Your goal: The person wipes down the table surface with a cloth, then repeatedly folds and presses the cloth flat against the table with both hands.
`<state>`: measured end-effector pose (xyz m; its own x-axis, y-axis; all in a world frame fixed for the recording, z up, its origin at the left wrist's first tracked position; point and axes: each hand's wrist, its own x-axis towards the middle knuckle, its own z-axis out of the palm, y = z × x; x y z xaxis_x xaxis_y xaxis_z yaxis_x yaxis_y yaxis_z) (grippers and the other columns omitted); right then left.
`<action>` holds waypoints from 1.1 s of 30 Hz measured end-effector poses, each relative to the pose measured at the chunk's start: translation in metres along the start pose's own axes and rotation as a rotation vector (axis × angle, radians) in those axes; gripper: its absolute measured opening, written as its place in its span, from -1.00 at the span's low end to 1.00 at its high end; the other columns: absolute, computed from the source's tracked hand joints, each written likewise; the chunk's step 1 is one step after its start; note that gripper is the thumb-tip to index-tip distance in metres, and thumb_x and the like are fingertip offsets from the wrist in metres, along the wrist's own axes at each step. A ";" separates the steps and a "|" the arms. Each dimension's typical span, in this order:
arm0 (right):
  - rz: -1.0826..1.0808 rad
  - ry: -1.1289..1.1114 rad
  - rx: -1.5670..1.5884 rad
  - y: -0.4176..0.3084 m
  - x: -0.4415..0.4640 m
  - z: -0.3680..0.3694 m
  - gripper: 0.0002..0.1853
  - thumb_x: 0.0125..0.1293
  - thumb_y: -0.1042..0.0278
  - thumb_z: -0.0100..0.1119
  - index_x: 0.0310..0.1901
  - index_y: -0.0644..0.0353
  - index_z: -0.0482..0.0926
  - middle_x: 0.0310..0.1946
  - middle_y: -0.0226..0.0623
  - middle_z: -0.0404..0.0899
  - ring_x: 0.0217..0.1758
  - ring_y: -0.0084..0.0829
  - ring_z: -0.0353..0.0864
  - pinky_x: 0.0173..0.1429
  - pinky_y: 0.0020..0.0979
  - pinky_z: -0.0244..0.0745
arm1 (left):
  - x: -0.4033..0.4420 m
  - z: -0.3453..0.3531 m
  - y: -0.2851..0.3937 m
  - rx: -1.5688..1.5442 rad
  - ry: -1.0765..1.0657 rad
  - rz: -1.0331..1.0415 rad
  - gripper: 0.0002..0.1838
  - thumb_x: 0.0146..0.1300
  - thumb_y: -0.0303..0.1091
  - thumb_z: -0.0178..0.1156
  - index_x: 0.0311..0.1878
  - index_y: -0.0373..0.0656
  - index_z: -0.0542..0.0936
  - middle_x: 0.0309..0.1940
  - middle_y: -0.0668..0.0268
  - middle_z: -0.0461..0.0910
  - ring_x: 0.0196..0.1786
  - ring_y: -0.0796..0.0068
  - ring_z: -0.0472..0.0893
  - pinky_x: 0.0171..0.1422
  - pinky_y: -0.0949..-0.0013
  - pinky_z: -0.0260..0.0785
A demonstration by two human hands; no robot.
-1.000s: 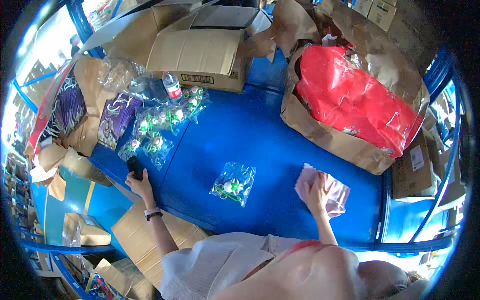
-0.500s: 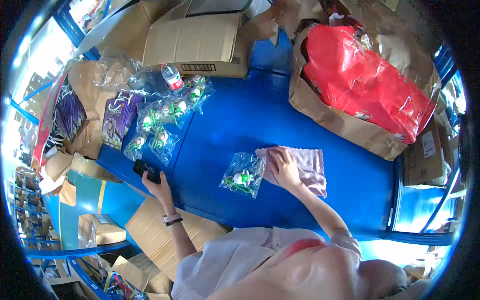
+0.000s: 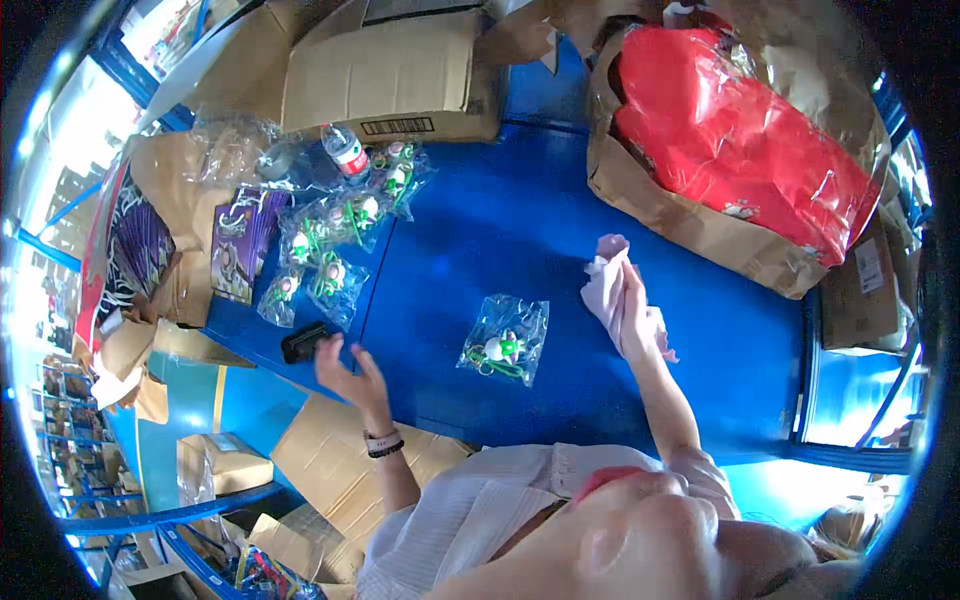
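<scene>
A pale pink cloth (image 3: 606,290) is bunched up in my right hand (image 3: 634,312), whose fingers are closed round it over the blue table. My left hand (image 3: 352,378) has its fingers apart and holds nothing. Just beyond its fingertips lies a small black object (image 3: 304,343) near the table's edge; its kind is not clear. Between my hands a clear plastic bag (image 3: 508,335) lies flat, with a green and white figure keychain (image 3: 505,348) inside.
Several similar bagged keychains (image 3: 335,222) lie at the left, beside a bottle with a red label (image 3: 345,152). Purple paper bags (image 3: 240,250) stand farther left. A cardboard box (image 3: 385,85) is at the back, and an open carton (image 3: 690,215) holds red plastic wrapping (image 3: 735,140).
My right hand has gathered up the cloth that lay spread on the table. My left hand has let go of the black object and moved slightly right of it.
</scene>
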<state>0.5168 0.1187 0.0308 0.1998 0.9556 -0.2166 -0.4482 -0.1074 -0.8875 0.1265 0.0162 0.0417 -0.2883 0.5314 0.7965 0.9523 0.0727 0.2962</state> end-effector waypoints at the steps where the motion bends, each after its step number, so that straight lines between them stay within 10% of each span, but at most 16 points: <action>1: 0.016 -0.016 0.105 0.002 -0.003 0.003 -0.72 0.35 0.28 -0.02 -0.02 0.24 0.50 -0.05 -0.21 0.53 -0.03 -0.34 0.47 0.02 -0.38 0.34 | 0.005 0.003 0.025 -0.196 -0.049 -0.053 -0.70 0.08 -0.47 0.16 -0.06 -0.14 0.50 -0.07 0.23 0.55 0.03 0.19 0.50 0.20 0.20 0.23; 6: -0.240 -0.394 -0.268 0.020 -0.044 0.036 -0.64 0.38 0.21 -0.08 0.10 0.22 0.44 0.10 -0.19 0.46 0.18 -0.30 0.38 0.23 -0.31 0.26 | -0.008 0.025 0.124 -0.625 -0.583 0.210 -0.62 0.07 -0.44 0.18 0.01 -0.22 0.48 0.03 0.14 0.53 0.09 0.11 0.50 0.16 0.20 0.33; 10: -1.009 -0.815 -1.224 0.025 -0.063 0.081 -0.58 0.35 0.14 -0.05 0.15 0.18 0.43 0.20 -0.18 0.40 0.27 -0.25 0.36 0.38 -0.20 0.16 | -0.033 0.038 0.114 -0.597 -0.743 0.369 -0.48 0.14 -0.32 0.15 0.18 -0.28 0.38 0.22 0.03 0.38 0.28 0.04 0.37 0.36 0.15 0.19; 26: -0.922 -0.385 -1.363 0.031 0.012 0.059 -0.65 0.29 0.27 -0.01 0.08 0.18 0.48 0.13 -0.19 0.46 0.19 -0.19 0.42 0.38 -0.22 0.17 | -0.031 0.032 0.123 -0.547 -0.732 0.274 -0.28 0.21 0.03 0.19 0.28 -0.28 0.31 0.21 -0.03 0.36 0.29 0.06 0.37 0.35 0.18 0.20; 30: -0.673 -0.533 -1.146 0.029 0.013 0.053 -0.74 0.34 0.42 -0.06 0.03 0.20 0.47 0.11 -0.17 0.47 0.16 -0.22 0.45 0.33 -0.30 0.25 | -0.001 0.024 0.117 -0.796 -1.167 -0.335 -0.28 0.22 0.02 0.20 0.31 -0.24 0.27 0.19 0.01 0.38 0.25 0.16 0.41 0.31 0.27 0.25; 33: -0.365 -0.384 -0.566 0.011 -0.013 0.060 -0.76 0.36 0.47 -0.10 0.02 0.20 0.47 0.10 -0.16 0.47 0.16 -0.24 0.45 0.32 -0.32 0.27 | -0.003 0.032 0.116 -1.103 -1.053 -0.548 -0.31 0.27 -0.02 0.15 0.35 -0.22 0.21 0.23 0.06 0.35 0.25 0.24 0.42 0.30 0.30 0.27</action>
<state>0.4573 0.1217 0.0483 -0.1127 0.9745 0.1939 0.1217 0.2073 -0.9707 0.2414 0.0503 0.0569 0.0832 0.9930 -0.0841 0.0990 0.0757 0.9922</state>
